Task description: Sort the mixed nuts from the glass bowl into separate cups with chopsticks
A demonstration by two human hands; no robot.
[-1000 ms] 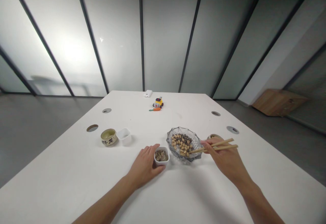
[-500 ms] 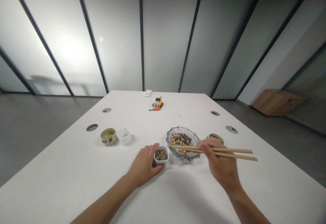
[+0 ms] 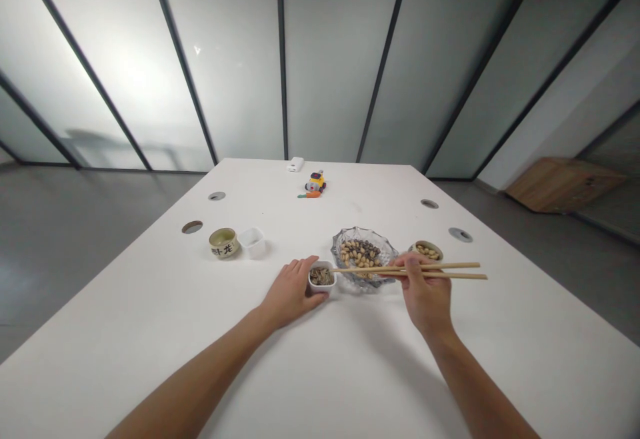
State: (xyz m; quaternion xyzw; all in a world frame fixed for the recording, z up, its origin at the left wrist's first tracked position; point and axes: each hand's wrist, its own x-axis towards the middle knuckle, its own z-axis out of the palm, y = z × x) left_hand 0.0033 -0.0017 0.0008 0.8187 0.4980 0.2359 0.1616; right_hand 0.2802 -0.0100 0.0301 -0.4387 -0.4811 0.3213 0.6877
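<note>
My left hand (image 3: 291, 294) curls round the left side of a small white square container (image 3: 323, 286), which holds striped sunflower seeds (image 3: 321, 276). A pair of wooden chopsticks (image 3: 450, 271) is gripped in my right hand (image 3: 424, 292). Their tips reach left to the container's right rim; I cannot make out anything between them. Below the chopsticks stands a faceted glass bowl (image 3: 341, 240), with pale nuts and dark seeds (image 3: 360, 252) inside it. Behind my right hand is a small ceramic bowl (image 3: 440, 257) with pale nuts in it.
On the left, a green-glazed ceramic bowl (image 3: 223, 244) with dark characters stands beside a white plastic container (image 3: 253, 244). Farther back lie a yellow toy vehicle (image 3: 317, 181), a toy carrot (image 3: 313, 194) and a white box-shaped object (image 3: 295, 164). Round holes (image 3: 193, 227) pierce the white table (image 3: 320, 372).
The chopsticks' tips have moved from the glass bowl's left edge to the seed container's rim. The whole scene sits higher in view. My left hand still holds the container.
</note>
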